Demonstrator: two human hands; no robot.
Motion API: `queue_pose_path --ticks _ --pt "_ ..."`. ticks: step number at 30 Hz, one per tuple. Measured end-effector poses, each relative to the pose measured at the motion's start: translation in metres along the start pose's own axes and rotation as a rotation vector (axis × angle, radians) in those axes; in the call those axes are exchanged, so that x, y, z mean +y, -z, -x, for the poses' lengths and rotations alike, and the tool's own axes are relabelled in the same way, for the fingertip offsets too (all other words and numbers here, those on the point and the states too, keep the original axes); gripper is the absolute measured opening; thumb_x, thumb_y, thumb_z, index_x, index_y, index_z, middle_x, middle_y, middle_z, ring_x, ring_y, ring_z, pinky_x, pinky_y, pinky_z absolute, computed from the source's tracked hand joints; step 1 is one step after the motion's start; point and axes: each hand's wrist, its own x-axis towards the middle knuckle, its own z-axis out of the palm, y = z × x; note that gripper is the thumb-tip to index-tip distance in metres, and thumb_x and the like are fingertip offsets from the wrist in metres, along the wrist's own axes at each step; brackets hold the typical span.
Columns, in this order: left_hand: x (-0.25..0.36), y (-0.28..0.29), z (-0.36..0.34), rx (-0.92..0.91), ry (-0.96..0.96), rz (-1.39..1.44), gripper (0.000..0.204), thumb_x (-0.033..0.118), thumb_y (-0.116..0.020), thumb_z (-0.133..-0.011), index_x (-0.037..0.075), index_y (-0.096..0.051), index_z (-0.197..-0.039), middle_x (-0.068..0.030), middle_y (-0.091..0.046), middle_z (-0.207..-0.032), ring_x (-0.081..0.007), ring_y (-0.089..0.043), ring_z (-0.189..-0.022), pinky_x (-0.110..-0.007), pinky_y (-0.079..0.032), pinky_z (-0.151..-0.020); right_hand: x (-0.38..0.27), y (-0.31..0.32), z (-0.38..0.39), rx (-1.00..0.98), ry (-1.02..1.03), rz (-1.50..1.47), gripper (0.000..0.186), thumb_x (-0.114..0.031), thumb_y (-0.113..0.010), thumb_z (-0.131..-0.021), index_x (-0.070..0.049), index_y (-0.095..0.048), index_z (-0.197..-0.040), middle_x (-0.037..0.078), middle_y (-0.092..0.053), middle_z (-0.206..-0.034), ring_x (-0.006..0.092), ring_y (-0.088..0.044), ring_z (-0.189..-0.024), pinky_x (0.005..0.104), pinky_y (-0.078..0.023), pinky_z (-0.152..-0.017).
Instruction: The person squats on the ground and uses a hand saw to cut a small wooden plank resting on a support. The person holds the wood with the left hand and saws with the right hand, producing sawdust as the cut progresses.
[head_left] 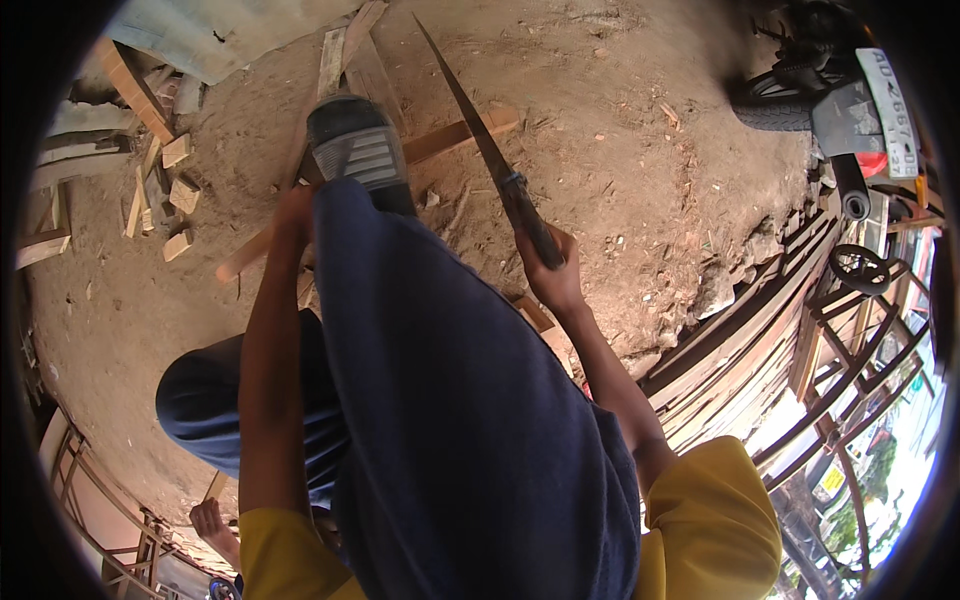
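Note:
My right hand (552, 270) is closed round the dark handle of a handsaw (470, 110). Its long tapering blade points up and left, off the ground, with a blue band where blade meets handle. My left hand (295, 212) is down beside my shoe (358, 150), at a reddish wooden strip (450, 138). My trouser leg and shoe hide its fingers, so their grip does not show. The strip runs slantwise beneath the shoe, its rounded end sticking out at left. Other long boards (368, 75) lie just beyond the shoe.
Wood offcuts (183, 193) and a leaning plank (135, 90) lie at left. A motorcycle (850, 110) stands far right, above stacked boards (755, 325) and wooden frames (850, 370). Another person's hand (208, 522) shows at lower left. The ground is bare earth.

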Motion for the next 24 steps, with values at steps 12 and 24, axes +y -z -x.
queue_pose_path --ticks 12,24 --pt "-0.02 -0.018 -0.01 0.065 -0.054 0.104 0.036 0.02 -0.061 -0.073 0.007 -0.062 -0.107 -0.0209 -0.065 -0.092 -0.036 -0.063 -0.089 -0.044 -0.051 -0.078 0.021 0.011 0.028 0.01 0.151 0.067 0.019 -0.012 -0.059 -0.086 -0.001 -0.052 -0.072 -0.002 -0.045 -0.058 0.0048 -0.04 -0.054 0.0265 -0.033 -0.047" --pt "-0.01 -0.004 -0.004 0.006 0.009 0.013 0.035 0.022 -0.058 -0.075 0.007 -0.062 -0.106 -0.019 -0.066 -0.093 -0.0359 -0.063 -0.089 -0.044 -0.05 -0.077 0.024 0.027 0.047 -0.028 0.082 0.1 0.017 -0.01 -0.057 -0.087 0.0 -0.055 -0.074 -0.002 -0.047 -0.059 0.0055 -0.043 -0.057 0.0266 -0.035 -0.049"
